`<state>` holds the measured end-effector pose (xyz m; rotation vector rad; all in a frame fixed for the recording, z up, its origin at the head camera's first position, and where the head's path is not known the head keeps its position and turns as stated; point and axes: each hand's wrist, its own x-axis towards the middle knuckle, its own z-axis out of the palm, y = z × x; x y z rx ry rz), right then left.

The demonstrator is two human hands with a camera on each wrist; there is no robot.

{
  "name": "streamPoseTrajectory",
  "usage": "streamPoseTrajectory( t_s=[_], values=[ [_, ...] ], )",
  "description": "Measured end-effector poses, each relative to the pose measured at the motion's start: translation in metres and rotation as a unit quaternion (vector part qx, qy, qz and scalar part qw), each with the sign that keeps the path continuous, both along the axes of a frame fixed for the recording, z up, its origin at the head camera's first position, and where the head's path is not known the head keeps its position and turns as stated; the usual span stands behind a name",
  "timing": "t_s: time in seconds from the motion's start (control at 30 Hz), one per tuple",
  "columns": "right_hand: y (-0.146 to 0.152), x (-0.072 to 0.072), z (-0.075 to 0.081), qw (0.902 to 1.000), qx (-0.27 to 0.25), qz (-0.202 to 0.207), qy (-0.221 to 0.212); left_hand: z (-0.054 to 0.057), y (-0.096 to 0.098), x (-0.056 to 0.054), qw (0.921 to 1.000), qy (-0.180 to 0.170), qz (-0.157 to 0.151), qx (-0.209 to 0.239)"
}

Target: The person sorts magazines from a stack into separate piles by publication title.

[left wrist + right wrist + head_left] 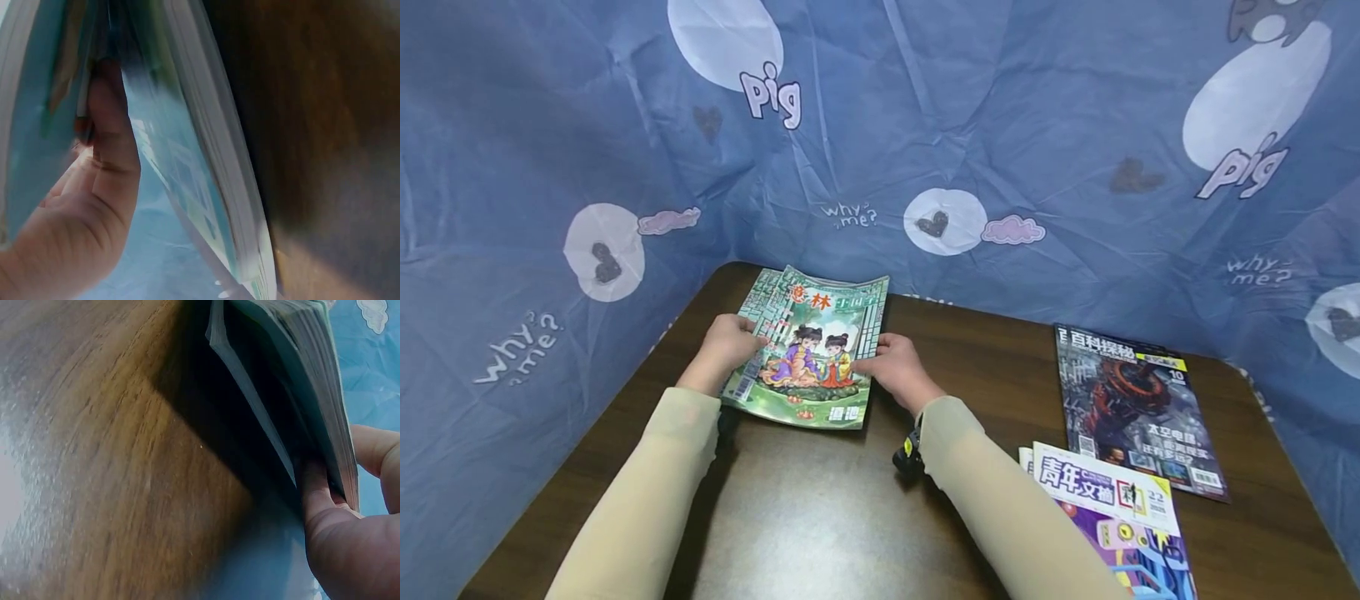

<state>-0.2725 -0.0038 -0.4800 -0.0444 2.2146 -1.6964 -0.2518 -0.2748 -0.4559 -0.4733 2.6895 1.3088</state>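
Observation:
A green magazine (816, 333) with two cartoon figures on its cover lies over a second green magazine (763, 292), whose left side sticks out from beneath. My left hand (730, 346) grips the upper magazine by its left edge; in the left wrist view its fingers (112, 125) reach into the gap between the two. My right hand (901, 371) pinches the right edge, thumb on the cover. From the right wrist, the upper magazine (312, 381) appears lifted apart from the one below, with fingers (315, 487) tucked under it.
A dark magazine (1131, 408) with a red machine on its cover lies on the right of the brown table (790, 517), with another beneath it. Nearer stands out a purple and white magazine (1108, 517), beside my right sleeve (1015, 508). A blue printed cloth (850, 150) hangs behind.

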Motion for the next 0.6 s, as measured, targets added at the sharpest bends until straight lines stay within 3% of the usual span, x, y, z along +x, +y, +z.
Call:
streamPoseTrajectory(
  t_s=[0.4,0.6],
  values=[
    [-0.007,-0.003,-0.005,0.9998,0.006,-0.016,0.005,-0.014,-0.009,-0.001,0.9971,0.038,0.033,-0.058],
    [-0.005,-0.004,-0.006,0.9992,0.015,-0.027,0.025,-0.017,-0.011,-0.001,0.9967,0.049,0.036,-0.053]
  ],
)
